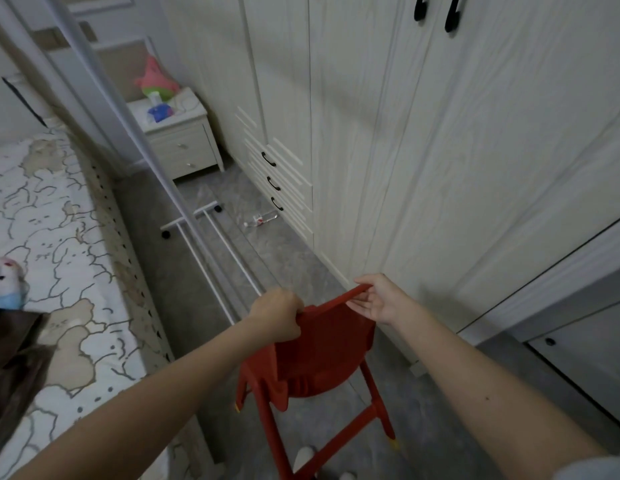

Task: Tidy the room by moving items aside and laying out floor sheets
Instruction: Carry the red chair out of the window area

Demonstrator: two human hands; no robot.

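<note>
Hands hold a red plastic chair [319, 355] above the grey floor [197, 306], in the narrow passage between the bed [59, 254] and the white wardrobe [422, 168]. The left hand [279, 315] is curled around the left end of the chair's top edge, with the knuckles toward the camera. The right hand [379, 299] pinches the right end of the same edge between thumb and fingers, palm turned toward the chair. The chair is tilted, and its legs point down and toward the person; two legs have yellow tips.

Just beyond the chair a white metal rack [204, 233] with small black wheels stands on the floor beside the bed, and one tall pole of it rises to the top left. A clear plastic bottle [261, 220] lies on the floor close to the wardrobe drawers. Further back, a white nightstand [183, 147] stands in the corner, with a pink plush toy [156, 79] and some small items on top. The bed has a sheet with a brown and white pattern.
</note>
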